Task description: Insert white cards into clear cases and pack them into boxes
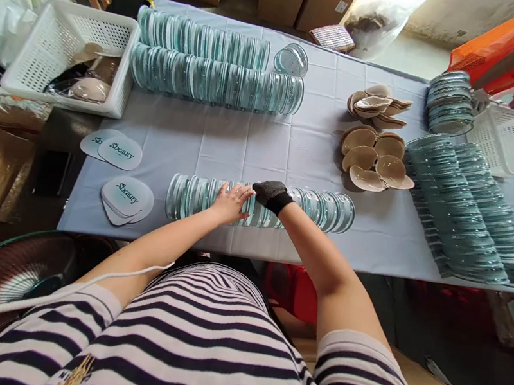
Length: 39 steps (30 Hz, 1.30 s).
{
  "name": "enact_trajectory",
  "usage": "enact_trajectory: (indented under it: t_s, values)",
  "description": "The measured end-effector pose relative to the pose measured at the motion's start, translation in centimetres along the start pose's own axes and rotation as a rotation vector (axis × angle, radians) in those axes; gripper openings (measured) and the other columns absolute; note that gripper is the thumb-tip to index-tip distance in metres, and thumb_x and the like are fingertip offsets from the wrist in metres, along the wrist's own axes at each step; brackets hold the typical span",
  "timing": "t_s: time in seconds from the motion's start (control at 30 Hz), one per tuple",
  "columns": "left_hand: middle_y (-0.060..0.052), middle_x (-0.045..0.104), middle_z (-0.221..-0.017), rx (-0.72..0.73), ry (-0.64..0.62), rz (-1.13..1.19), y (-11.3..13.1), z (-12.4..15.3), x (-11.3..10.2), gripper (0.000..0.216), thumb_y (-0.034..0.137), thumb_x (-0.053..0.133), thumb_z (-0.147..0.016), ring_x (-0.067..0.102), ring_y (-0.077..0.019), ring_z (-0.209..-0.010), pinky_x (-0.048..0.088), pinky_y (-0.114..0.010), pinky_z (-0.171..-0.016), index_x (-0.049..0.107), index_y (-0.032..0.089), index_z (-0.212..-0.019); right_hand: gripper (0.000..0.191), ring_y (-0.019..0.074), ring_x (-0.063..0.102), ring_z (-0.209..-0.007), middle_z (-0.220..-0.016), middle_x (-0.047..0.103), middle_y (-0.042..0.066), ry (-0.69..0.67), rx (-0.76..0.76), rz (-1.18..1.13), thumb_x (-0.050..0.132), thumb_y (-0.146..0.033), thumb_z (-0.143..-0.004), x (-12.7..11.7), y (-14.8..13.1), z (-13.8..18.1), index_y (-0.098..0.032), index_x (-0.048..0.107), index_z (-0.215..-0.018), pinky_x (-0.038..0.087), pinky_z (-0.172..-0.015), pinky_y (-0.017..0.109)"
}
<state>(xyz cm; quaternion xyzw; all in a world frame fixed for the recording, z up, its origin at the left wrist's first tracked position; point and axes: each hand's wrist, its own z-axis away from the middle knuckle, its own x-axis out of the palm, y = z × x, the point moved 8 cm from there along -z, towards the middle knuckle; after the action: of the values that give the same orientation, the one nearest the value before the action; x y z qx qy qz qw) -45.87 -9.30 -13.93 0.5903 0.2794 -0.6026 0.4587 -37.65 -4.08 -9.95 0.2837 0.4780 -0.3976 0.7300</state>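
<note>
A row of clear, teal-tinted round plastic cases (327, 211) stands on edge near the table's front side. My left hand (232, 204), bare, rests on the row with its fingers stretched out over the case edges. Just right of it, my right hand (274, 196) wears a black glove and touches the top of the row. Its fingers are curled and pressed together, and what they may hold is hidden. Teardrop-shaped cards printed "beauty" (127, 196) lie left of the row, with more cards (119, 152) behind them.
Two more case rows (216, 82) stand at the back, beside a loose case (292, 59). Beige cups (374, 159) sit right of centre, near long case stacks (459, 211). White baskets (122, 77) flank the table. A fan (3, 282) with a white cable is at lower left.
</note>
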Motion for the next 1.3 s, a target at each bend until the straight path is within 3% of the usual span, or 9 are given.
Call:
enact_trajectory:
  t_s: [0.2, 0.37, 0.53, 0.63, 0.8, 0.9, 1.0, 1.1, 1.3]
  values:
    - [-0.007, 0.024, -0.164, -0.003, -0.055, -0.006, 0.0, 0.0, 0.1, 0.075, 0.057, 0.044, -0.093, 0.018, -0.0306, -0.151, 0.007, -0.059, -0.121, 0.022, 0.026, -0.158, 0.037, 0.0219, 0.069, -0.092, -0.105, 0.074, 0.009, 0.045, 0.147, -0.138, 0.035, -0.031, -0.100, 8.4, -1.9, 8.0, -0.022, 0.066, -0.116, 0.043, -0.072, 0.026]
    - [-0.008, 0.025, -0.163, 0.004, -0.059, -0.022, 0.1, 0.2, -0.1, 0.076, 0.057, 0.044, -0.093, 0.018, -0.0306, -0.151, 0.006, -0.060, -0.121, 0.022, 0.024, -0.158, 0.039, 0.0232, 0.069, -0.102, -0.115, 0.072, 0.010, 0.012, 0.308, -0.305, 0.034, -0.033, -0.101, 15.4, -3.1, 8.1, -0.023, 0.065, -0.121, 0.046, -0.077, 0.027]
    - [-0.009, 0.026, -0.163, 0.008, -0.038, -0.027, 0.0, 0.7, -0.4, 0.074, 0.053, 0.047, -0.093, 0.018, -0.0292, -0.151, 0.004, -0.058, -0.121, 0.024, 0.024, -0.157, 0.041, 0.0224, 0.068, -0.102, -0.118, 0.071, 0.007, -0.017, 0.342, -0.363, 0.031, -0.037, -0.103, 17.5, -3.1, 7.6, -0.027, 0.064, -0.126, 0.049, -0.080, 0.029]
    - [-0.009, 0.023, -0.164, -0.015, -0.063, 0.008, 0.3, 1.0, -0.8, 0.074, 0.051, 0.049, -0.093, 0.016, -0.0301, -0.151, 0.006, -0.060, -0.121, 0.025, 0.023, -0.157, 0.042, 0.0227, 0.068, -0.101, -0.115, 0.072, 0.008, 0.018, 0.249, -0.359, 0.032, -0.038, -0.103, 15.5, -2.3, 8.5, -0.024, 0.068, -0.119, 0.049, -0.084, 0.030]
    - [-0.011, 0.017, -0.165, 0.041, -0.054, 0.044, 3.5, -0.8, -1.4, 0.080, 0.055, 0.048, -0.092, 0.011, -0.0316, -0.153, 0.008, -0.058, -0.122, 0.018, 0.022, -0.158, 0.045, 0.0226, 0.064, -0.108, -0.123, 0.068, 0.012, 0.207, 0.289, -0.257, 0.029, -0.037, -0.103, 5.3, 4.8, 7.3, -0.021, 0.062, -0.129, 0.048, -0.090, 0.031]
    - [-0.010, 0.019, -0.165, 0.054, -0.072, 0.024, 5.2, -2.3, -0.6, 0.081, 0.055, 0.049, -0.092, 0.013, -0.0308, -0.152, 0.009, -0.058, -0.122, 0.018, 0.023, -0.159, 0.040, 0.0256, 0.063, -0.114, -0.123, 0.067, 0.015, 0.020, 0.281, -0.096, 0.045, -0.037, -0.097, 1.1, 7.9, 3.1, -0.018, 0.064, -0.126, 0.049, -0.091, 0.033]
    - [-0.010, 0.022, -0.164, 0.047, -0.071, -0.011, 5.5, -3.0, 0.4, 0.082, 0.054, 0.052, -0.090, 0.018, -0.0316, -0.151, 0.007, -0.057, -0.122, 0.020, 0.022, -0.158, 0.036, 0.0255, 0.066, -0.106, -0.115, 0.070, 0.017, -0.248, 0.165, -0.039, 0.059, -0.032, -0.090, 0.5, 7.9, -1.2, -0.014, 0.070, -0.118, 0.051, -0.086, 0.030]
    - [-0.011, 0.024, -0.163, 0.051, -0.039, -0.020, 5.3, -3.0, 0.7, 0.084, 0.056, 0.053, -0.088, 0.020, -0.0318, -0.150, 0.005, -0.055, -0.122, 0.023, 0.022, -0.158, 0.032, 0.0263, 0.068, -0.099, -0.109, 0.072, 0.016, -0.344, 0.027, 0.016, 0.068, -0.027, -0.082, 0.8, 6.6, -3.6, -0.011, 0.073, -0.110, 0.051, -0.081, 0.031]
    - [-0.010, 0.029, -0.162, 0.001, -0.031, -0.002, 5.3, -2.5, 0.4, 0.083, 0.058, 0.051, -0.089, 0.022, -0.0307, -0.150, 0.005, -0.055, -0.123, 0.023, 0.021, -0.158, 0.025, 0.0203, 0.067, -0.093, -0.102, 0.073, 0.014, -0.059, 0.004, -0.141, 0.058, -0.024, -0.088, 1.1, 7.0, -0.1, -0.010, 0.071, -0.104, 0.044, -0.076, 0.025]
